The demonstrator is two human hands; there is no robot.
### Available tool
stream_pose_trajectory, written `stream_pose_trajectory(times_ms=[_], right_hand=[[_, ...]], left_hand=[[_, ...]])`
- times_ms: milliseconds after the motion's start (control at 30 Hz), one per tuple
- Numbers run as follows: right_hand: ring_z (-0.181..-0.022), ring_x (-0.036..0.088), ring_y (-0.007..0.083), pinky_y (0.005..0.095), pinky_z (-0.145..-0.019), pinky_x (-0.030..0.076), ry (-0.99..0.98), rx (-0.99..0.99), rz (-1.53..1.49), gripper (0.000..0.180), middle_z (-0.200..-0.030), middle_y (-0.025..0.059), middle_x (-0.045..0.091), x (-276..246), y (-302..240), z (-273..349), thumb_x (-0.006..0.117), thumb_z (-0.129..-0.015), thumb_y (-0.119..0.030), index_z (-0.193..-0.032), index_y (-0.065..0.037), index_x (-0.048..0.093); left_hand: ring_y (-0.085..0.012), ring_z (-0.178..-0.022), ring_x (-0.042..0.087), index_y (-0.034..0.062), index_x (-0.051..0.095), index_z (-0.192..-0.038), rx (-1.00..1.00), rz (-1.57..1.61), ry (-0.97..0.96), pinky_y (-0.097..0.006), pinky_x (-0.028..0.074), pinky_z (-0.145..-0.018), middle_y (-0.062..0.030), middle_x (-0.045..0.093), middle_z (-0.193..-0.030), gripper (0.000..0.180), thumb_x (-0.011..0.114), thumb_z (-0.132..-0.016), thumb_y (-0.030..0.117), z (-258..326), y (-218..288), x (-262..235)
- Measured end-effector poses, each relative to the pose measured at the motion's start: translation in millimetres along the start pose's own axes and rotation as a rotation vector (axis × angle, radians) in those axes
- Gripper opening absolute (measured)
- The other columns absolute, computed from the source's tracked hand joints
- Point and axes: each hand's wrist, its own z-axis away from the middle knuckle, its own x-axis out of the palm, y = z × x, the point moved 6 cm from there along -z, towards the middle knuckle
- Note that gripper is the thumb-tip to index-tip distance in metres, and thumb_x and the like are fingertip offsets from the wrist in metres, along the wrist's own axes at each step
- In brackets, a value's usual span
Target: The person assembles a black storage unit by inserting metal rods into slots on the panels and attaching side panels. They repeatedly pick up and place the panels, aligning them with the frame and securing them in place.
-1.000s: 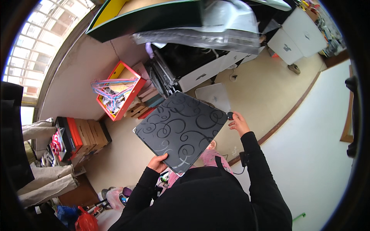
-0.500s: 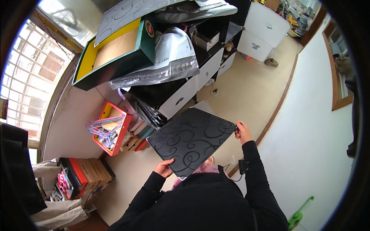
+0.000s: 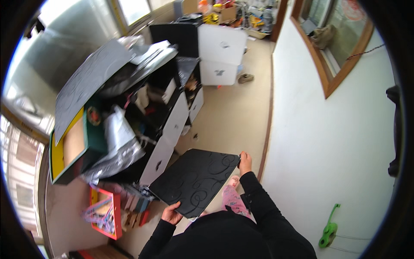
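Note:
A flat black panel [image 3: 196, 179] with a raised swirl pattern is held out in front of my body, tilted. My left hand [image 3: 172, 213] grips its near left edge, thumb on top and fingers underneath. At the right corner, my right hand [image 3: 245, 162] is closed round the panel's edge. Just beyond the panel stands a black and white cube shelf unit [image 3: 164, 144], its upper openings holding assorted items. A grey swirl-patterned panel [image 3: 92, 80] lies on top, over a dark green box [image 3: 92, 149] with a yellow inside. Beside that box is a silvery plastic bag [image 3: 118, 138].
A red box [image 3: 116, 216] with plastic hangers sits on the floor at left, near stacked boxes. White panels [image 3: 222, 54] stand open at the far end, with a brown shoe [image 3: 246, 78] nearby. Along the right runs a white wall [image 3: 310, 142] bearing a green reel [image 3: 328, 233].
My view has swung up and to the right, so the shelf and boxes appear further left. Both hands still hold the black panel, with little change in grip.

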Motion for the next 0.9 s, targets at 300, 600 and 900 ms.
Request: stream_pose_trajectory(times_ms=[300, 600, 900], right_hand=[[-0.063, 0.047, 0.0218, 0.0371, -0.062, 0.039, 0.317, -0.375, 0.171, 0.029, -0.066, 0.0120, 0.051, -70.1, -130.0, -167.1, 0.046, -0.088, -0.023, -0.078, 0.004, 0.053], [-0.070, 0.045, 0.0126, 0.0281, -0.065, 0.036, 0.164, -0.508, -0.054, 0.027, -0.072, 0.0017, 0.048, -86.6, -245.6, -284.7, 0.044, -0.093, -0.025, -0.082, -0.003, 0.054], [-0.048, 0.037, 0.0042, 0.0218, -0.042, 0.029, 0.085, -0.489, -0.072, 0.029, -0.059, -0.0044, 0.040, -77.4, -315.5, -374.4, 0.040, -0.093, -0.027, -0.077, -0.008, 0.053]], left_hand=[[-0.0327, -0.120, 0.047, -0.0078, 0.043, -0.125, -0.023, -0.073, -0.099, -0.046, 0.034, -0.106, -0.0206, 0.049, -0.128, 0.042, 0.050, -0.085, 0.001, -167.0, -28.2, 149.0], [-0.0288, -0.109, 0.056, -0.0011, 0.048, -0.123, 0.054, -0.239, -0.215, -0.044, 0.044, -0.095, -0.0151, 0.058, -0.117, 0.041, 0.057, -0.083, 0.001, -248.0, -39.5, 292.7], [-0.0302, -0.104, 0.059, -0.0044, 0.045, -0.123, -0.001, -0.213, -0.259, -0.043, 0.049, -0.091, -0.0175, 0.057, -0.116, 0.042, 0.055, -0.083, -0.002, -353.8, 6.7, 364.8]])
